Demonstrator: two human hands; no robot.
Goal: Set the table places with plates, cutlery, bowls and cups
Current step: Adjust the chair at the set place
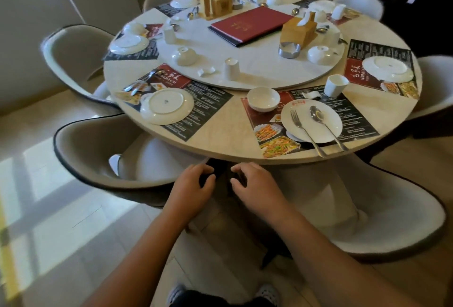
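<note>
Empty curled hands (221, 182); white plate (311, 120) bearing fork, spoon.

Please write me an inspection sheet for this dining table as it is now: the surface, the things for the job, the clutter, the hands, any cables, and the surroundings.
Surface: round table with a turntable in its middle; printed placemats lie round the edge.
Job's things: near-right place has a plate bearing a fork and a spoon, plus an upright bowl and an upright cup. The near-left plate is upside down; an upside-down bowl and an upside-down cup stand on the turntable.
Clutter: red menu, two wooden holders, metal ashtray.
Hands: left hand and right hand both empty, below the table edge.
Cables: nothing seen.
Surroundings: padded chairs round the table.
</note>
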